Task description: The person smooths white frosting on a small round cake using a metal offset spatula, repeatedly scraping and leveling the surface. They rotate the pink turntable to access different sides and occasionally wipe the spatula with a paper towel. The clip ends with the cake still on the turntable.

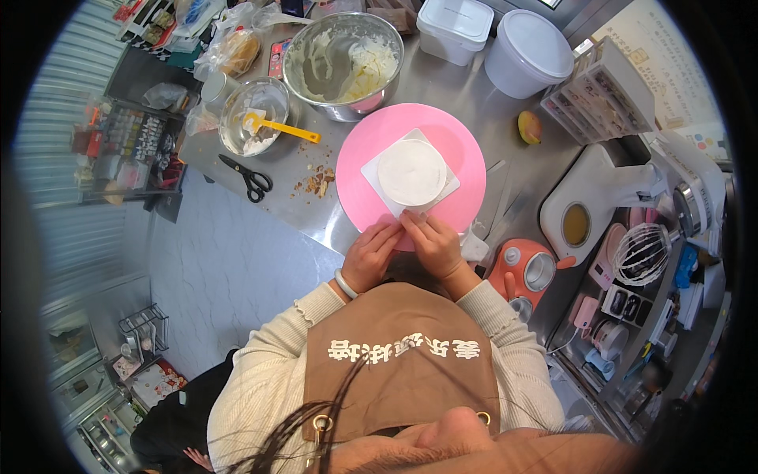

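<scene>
A round white cake layer or disc (412, 173) lies on a square white cake board (379, 172), set cornerwise on a pink turntable (361, 139). At the turntable's near edge, my left hand (372, 252), with a pale bangle at its wrist, has its fingers close together. Beside it my right hand (433, 242) reaches its fingertips to the board's near corner. The two hands' fingertips almost meet there. Something small and translucent shows by the right fingers; whether either hand grips anything is hard to make out.
Left of the turntable are crumbs (320, 182), black scissors (251, 178) and a bowl (228, 127) with a yellow spatula (290, 129). A large steel bowl (331, 109) holds white cream. A mango (529, 127), stand mixer (598, 172) and orange appliance (521, 266) are right.
</scene>
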A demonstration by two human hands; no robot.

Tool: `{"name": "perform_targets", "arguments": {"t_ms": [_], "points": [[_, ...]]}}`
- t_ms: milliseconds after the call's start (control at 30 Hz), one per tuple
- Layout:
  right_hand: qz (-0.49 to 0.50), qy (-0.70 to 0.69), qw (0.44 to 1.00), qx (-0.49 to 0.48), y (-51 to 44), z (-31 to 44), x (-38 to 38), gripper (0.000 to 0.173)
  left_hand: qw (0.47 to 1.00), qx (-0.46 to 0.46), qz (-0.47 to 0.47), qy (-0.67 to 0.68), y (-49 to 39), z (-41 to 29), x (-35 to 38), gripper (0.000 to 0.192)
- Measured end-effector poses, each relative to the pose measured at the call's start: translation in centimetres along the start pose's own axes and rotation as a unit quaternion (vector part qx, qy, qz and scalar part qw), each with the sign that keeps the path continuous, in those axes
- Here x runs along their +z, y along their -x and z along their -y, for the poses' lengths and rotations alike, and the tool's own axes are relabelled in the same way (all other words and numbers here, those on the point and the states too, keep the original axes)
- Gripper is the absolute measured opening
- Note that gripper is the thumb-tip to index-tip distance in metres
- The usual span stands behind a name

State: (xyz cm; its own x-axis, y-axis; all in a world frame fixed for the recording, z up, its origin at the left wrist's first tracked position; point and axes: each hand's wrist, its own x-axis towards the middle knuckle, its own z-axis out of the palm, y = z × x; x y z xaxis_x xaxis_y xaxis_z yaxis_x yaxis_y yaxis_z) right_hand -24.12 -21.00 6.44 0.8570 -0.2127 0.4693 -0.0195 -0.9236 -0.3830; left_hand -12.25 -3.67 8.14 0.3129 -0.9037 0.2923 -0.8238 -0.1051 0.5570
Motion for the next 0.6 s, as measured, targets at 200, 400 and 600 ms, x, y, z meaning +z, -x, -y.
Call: {"name": "perform_targets", "arguments": {"t_ms": [200, 400, 600], "points": [[0.006, -0.006, 1.0, 0.005, 0.03, -0.16, -0.26, 0.037, 1.0, 0.004, 0.007, 0.004, -0.06, 0.11, -0.29, 0.047], [0.004, 0.006, 1.0, -0.003, -0.1, -0.32, -0.4, 0.037, 1.0, -0.002, 0.006, 0.011, -0.1, 0.1, -0.58, 0.046], [0.007, 0.011, 1.0, -0.014, -0.2, -0.64, -0.54, 0.033, 1.0, -0.006, 0.012, 0.007, -0.04, 0.21, -0.98, 0.047]]}}
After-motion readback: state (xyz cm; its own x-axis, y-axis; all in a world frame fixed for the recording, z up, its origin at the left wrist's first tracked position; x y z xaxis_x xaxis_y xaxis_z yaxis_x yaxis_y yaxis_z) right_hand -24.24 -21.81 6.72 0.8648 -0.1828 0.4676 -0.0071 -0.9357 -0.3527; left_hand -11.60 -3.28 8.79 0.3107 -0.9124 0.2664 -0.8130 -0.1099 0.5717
